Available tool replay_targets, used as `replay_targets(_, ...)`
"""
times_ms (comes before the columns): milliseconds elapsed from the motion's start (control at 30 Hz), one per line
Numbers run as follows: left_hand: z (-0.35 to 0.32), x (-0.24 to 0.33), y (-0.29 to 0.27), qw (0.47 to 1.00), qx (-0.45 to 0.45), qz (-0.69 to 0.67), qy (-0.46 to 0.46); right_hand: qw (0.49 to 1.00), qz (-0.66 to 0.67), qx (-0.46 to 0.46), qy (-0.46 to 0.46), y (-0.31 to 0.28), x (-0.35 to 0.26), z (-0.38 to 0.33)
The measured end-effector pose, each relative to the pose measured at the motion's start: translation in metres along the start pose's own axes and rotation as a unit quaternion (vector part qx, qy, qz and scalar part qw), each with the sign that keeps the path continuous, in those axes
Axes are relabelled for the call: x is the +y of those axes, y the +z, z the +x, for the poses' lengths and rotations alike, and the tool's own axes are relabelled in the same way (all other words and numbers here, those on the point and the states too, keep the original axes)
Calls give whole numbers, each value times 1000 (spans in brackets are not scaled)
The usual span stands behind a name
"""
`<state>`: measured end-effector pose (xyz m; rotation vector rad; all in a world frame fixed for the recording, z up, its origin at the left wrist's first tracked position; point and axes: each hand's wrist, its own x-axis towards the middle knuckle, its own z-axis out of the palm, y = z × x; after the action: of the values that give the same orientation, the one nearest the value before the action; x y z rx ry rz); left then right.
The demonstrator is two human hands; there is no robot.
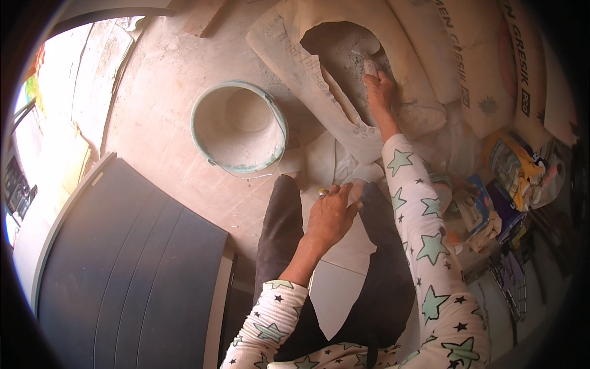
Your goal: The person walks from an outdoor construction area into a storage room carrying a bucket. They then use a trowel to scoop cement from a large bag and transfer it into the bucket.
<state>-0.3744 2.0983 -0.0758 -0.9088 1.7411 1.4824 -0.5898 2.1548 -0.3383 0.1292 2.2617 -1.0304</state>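
Observation:
My right hand (381, 92) reaches into a large torn opening in a brown paper cement bag (279, 46). Its fingers are wrapped round the pale handle of a trowel (370, 66), whose blade lies partly in the grey powder (350, 55) inside the bag. Between my knees hangs my left hand (332, 215), back upward, with a ring on one finger. Its fingers look loosely bent and apart, their tips partly hidden, and I see nothing held in them. A pale green-rimmed bucket (239, 126) stands left of the bag, with whitish powder on its inside.
More full paper bags (485, 67) lean at the upper right. Mixed wrappers and bags (504, 190) lie below them. A dark grooved panel (129, 270) fills the lower left. A board piece (204, 17) lies on the dusty tiled floor (166, 80) at the top.

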Motion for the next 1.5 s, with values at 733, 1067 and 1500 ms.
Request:
replay_targets(733, 9, 0, -6, 999, 7, -15, 32, 976, -52, -178, -111, 84, -52, 42)
replay_targets(1067, 20, -7, -11, 1000, 14, -14, 9, 951, 118, -261, 115, 58, -33, 23)
replay_targets(1500, 32, -15, 18, 1000, 2, -27, -10, 979, 2, -164, 119, -67, 9, -22)
